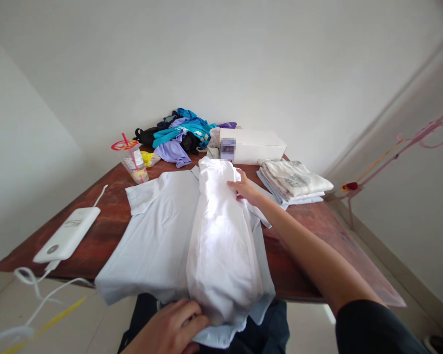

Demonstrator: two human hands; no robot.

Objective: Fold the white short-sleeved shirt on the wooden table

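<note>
The long, folded white cloth [225,246] points away from you atop the pale-grey short-sleeved shirt [158,226]: left hand [177,322] at its near end, right hand [245,189] at its far right edge; whether your fingers pinch, I cannot tell.

- A reddish-brown wooden table [109,216] with a streaked, slightly worn surface serves as the landmark; its right-hand side carries a pale sheen.
- Beyond its far edge rises a plain, smooth, off-white back wall [221,59].
- To the table's left, a plain pale side wall [18,113] meets that back wall at a corner.
- To its right stands a greyer, shaded side wall [413,211], with a beige baseboard [386,258] along its foot.
- Between the table and this shaded wall, a thin pink rack [428,129] with curved hooks slants across the view.
- Below the table's near edge lies a pale beige tiled floor [99,324].
- Soft light falls over the table.
</note>
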